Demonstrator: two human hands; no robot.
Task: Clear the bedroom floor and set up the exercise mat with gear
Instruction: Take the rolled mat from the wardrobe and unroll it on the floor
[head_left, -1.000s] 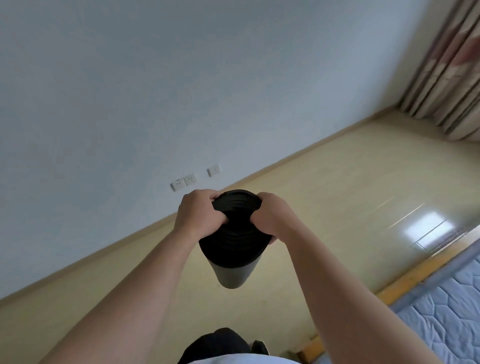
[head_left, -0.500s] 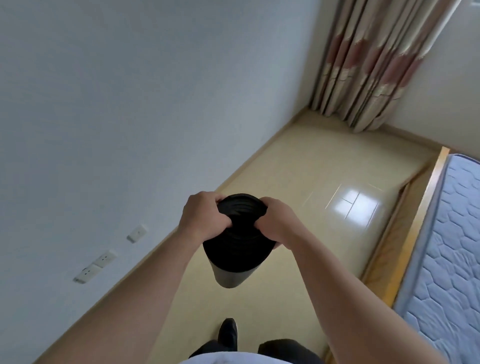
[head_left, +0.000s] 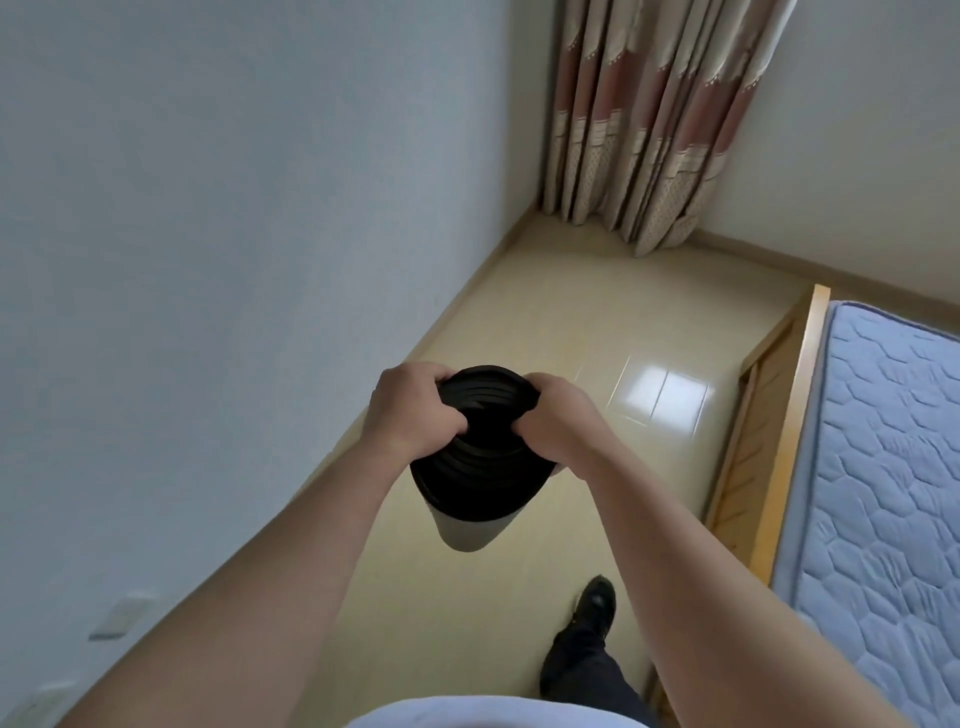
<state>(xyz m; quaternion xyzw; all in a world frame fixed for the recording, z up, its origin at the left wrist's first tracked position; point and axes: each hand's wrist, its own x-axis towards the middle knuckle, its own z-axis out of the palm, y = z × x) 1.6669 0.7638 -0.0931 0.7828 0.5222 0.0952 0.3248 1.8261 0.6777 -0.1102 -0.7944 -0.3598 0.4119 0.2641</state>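
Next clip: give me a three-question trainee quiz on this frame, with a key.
1. True or false: the rolled mat lies flat on the floor.
2. How many hands hold the mat's top end? A) none B) one C) two
3. Fill in: the bed is on the person's ____ side.

Key
1. False: it is held up, end toward the camera.
2. C: left hand and right hand.
3. Right.
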